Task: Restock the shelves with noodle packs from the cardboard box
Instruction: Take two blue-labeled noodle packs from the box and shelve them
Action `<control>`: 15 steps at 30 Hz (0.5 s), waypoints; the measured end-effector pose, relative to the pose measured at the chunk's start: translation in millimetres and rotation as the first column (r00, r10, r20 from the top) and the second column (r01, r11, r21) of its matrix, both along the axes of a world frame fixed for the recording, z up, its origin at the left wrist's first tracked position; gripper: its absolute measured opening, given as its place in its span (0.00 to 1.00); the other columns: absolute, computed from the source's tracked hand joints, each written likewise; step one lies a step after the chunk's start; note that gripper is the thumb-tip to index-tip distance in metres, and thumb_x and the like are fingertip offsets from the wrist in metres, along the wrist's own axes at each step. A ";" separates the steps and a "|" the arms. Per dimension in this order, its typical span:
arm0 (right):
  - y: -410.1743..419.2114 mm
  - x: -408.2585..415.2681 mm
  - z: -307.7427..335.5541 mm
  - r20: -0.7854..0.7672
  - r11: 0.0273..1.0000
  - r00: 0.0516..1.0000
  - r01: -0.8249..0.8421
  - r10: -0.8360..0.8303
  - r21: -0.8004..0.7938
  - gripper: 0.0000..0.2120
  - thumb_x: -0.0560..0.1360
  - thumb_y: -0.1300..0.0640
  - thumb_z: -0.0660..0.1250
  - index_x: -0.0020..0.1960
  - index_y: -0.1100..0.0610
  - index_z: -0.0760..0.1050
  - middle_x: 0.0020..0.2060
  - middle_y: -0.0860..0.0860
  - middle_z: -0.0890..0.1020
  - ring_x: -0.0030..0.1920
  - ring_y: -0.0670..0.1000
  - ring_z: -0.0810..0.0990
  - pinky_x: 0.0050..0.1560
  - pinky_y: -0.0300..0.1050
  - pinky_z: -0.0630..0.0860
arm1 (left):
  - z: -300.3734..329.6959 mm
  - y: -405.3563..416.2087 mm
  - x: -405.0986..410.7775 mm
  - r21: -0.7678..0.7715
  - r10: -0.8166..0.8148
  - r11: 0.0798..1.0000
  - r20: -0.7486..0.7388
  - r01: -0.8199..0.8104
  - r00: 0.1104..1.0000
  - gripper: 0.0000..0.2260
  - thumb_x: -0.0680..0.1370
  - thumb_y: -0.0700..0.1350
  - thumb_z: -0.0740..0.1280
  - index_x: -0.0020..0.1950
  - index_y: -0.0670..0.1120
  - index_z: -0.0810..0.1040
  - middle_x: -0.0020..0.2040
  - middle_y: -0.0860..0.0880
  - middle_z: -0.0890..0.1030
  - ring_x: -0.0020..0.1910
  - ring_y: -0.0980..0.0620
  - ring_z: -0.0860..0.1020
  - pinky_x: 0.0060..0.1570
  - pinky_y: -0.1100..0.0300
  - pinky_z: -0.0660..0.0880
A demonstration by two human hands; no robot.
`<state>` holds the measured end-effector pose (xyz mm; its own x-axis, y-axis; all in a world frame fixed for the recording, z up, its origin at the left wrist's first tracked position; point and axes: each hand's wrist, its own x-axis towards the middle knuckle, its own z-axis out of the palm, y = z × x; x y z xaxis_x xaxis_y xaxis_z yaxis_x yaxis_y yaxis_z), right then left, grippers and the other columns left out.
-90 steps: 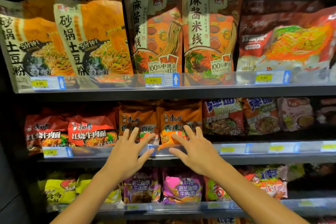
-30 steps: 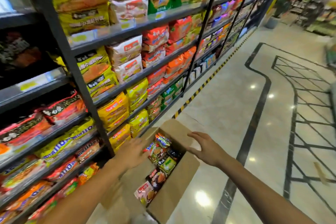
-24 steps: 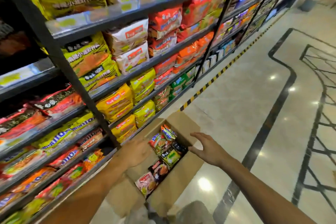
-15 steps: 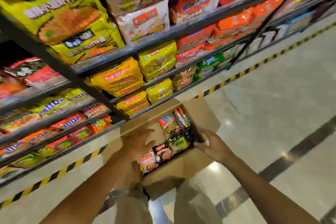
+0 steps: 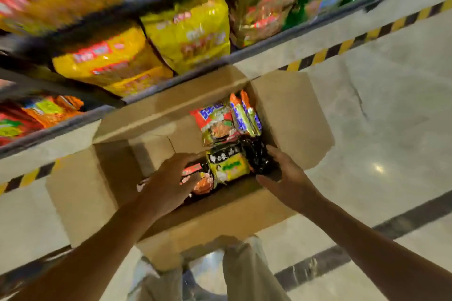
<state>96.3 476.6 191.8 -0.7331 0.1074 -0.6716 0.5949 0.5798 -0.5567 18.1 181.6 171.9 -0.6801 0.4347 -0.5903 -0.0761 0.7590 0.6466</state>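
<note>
Cardboard, plain brown and open-flapped, forms the box (image 5: 291, 115) that sits on the polished floor (image 5: 391, 95) just beside the bottom shelf (image 5: 171, 78), and the noodle packs (image 5: 227, 144) stand on edge along its right half, leaving the left half bare. Both hands are down inside it. The left hand (image 5: 171, 178) lies spread over a red-and-orange pack (image 5: 200, 183) at the near end of the row, its grip not yet clenched, fingers only resting on the wrapper. The right hand (image 5: 283, 176) cups the far side of a black pack (image 5: 256, 156), next to a green-labelled pack (image 5: 228, 166); whether its fingers have actually closed on anything I cannot tell, since they are hidden behind the wrapper. The step in hand looks like gathering a bundle between the two palms. To do it well, press the packs together from both ends so they lift as one block, keep them upright, and take only as many as the palms can squeeze firmly. The wrappers look slippery and crinkly, so a loose squeeze would probably let the middle ones drop out.
</note>
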 end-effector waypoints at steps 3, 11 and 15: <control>-6.1 5.4 -74.0 -0.059 0.997 0.998 -0.018 0.022 0.069 0.37 0.73 0.51 0.74 0.77 0.53 0.62 0.71 0.51 0.71 0.70 0.52 0.69 0.68 0.54 0.71 | -59.6 -0.4 5.3 0.007 0.023 1.000 -0.008 -0.023 1.000 0.18 0.75 0.61 0.58 0.65 0.63 0.69 0.60 0.63 0.73 0.63 0.56 0.74 0.61 0.54 0.73; -14.4 -2.2 -204.8 -0.004 0.994 0.996 0.092 -0.092 0.062 0.37 0.76 0.50 0.70 0.79 0.52 0.55 0.75 0.49 0.65 0.75 0.51 0.63 0.73 0.53 0.66 | -165.5 -11.8 21.8 -0.077 -0.028 0.996 0.066 0.033 0.997 0.23 0.74 0.64 0.58 0.68 0.62 0.66 0.63 0.58 0.74 0.63 0.58 0.72 0.62 0.60 0.67; -14.0 -16.8 -220.6 0.052 0.981 0.981 0.184 -0.188 0.068 0.39 0.75 0.52 0.71 0.79 0.54 0.53 0.74 0.53 0.67 0.73 0.54 0.67 0.71 0.54 0.68 | -171.6 -17.3 25.4 -0.121 0.025 0.992 0.066 -0.017 0.998 0.15 0.77 0.57 0.65 0.61 0.69 0.66 0.62 0.70 0.70 0.63 0.66 0.69 0.62 0.63 0.66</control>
